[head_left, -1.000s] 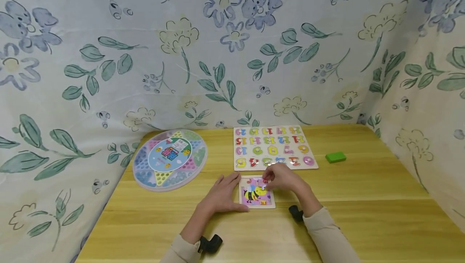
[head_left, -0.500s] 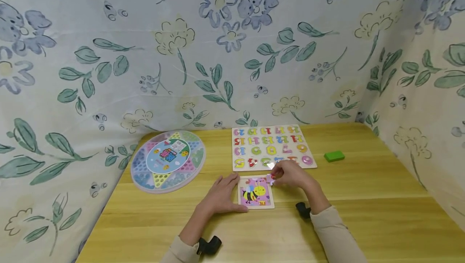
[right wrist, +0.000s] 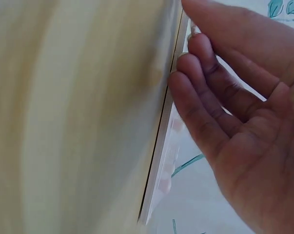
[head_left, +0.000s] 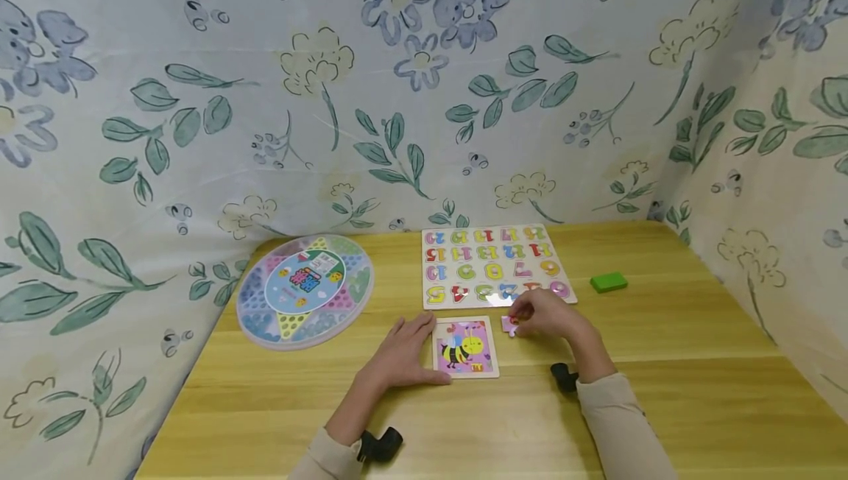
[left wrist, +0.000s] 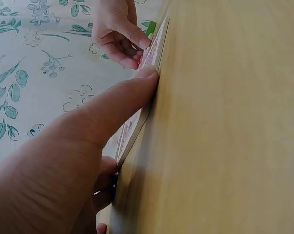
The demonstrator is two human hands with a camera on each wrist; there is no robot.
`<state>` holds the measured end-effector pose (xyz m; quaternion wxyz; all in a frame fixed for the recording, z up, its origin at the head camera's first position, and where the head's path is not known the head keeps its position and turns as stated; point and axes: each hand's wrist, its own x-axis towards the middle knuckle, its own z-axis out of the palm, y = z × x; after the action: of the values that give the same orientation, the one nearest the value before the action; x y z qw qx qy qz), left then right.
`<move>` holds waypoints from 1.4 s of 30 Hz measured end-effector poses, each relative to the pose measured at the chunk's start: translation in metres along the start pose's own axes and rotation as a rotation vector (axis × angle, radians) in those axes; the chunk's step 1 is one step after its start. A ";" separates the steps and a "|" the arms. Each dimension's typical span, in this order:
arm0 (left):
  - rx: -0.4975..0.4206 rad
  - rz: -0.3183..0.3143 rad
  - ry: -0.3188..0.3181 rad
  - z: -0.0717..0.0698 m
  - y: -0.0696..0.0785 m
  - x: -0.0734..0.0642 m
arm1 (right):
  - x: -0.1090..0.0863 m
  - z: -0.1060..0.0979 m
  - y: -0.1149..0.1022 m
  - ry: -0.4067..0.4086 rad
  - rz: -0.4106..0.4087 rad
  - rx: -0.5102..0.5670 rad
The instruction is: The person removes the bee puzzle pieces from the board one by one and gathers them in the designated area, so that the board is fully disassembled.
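Note:
A small square bee jigsaw puzzle in a wooden frame (head_left: pixel 495 351) lies flat before me. My left hand (head_left: pixel 400 359) rests against its left side, thumb along the near edge and fingers by the far left corner. In the left wrist view, the left thumb (left wrist: pixel 112 105) touches the frame's edge. Right of the frame, my right hand (head_left: pixel 548 316) pinches a pink puzzle piece (head_left: pixel 508 325) with red on it. The right hand (right wrist: pixel 256 122) hides that piece in the right wrist view.
Just behind the puzzle lies a number puzzle board (head_left: pixel 464 306), close to the right hand. A round Chinese checkers board (head_left: pixel 354 244) is at the left back. On the right lies a green block (head_left: pixel 609 283). A floral cloth (head_left: pixel 411 134) hangs behind the wooden table (head_left: pixel 662 392).
My right hand has moved right, off the bee puzzle, carrying the pink piece with it. The left hand has stayed at the frame.

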<state>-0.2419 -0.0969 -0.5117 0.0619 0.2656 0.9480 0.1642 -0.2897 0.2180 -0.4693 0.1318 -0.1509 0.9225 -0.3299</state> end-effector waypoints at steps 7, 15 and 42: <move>-0.004 0.003 -0.009 -0.001 0.000 0.000 | 0.001 0.002 -0.001 -0.012 0.002 -0.021; 0.003 -0.002 -0.003 -0.002 0.001 -0.002 | 0.002 0.004 -0.003 -0.018 0.019 -0.032; 0.004 0.000 -0.002 0.001 -0.002 0.000 | 0.004 0.007 -0.008 -0.021 0.058 -0.015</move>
<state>-0.2429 -0.0983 -0.5131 0.0624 0.2658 0.9482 0.1623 -0.2893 0.2073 -0.4699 0.1497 -0.1283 0.9276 -0.3173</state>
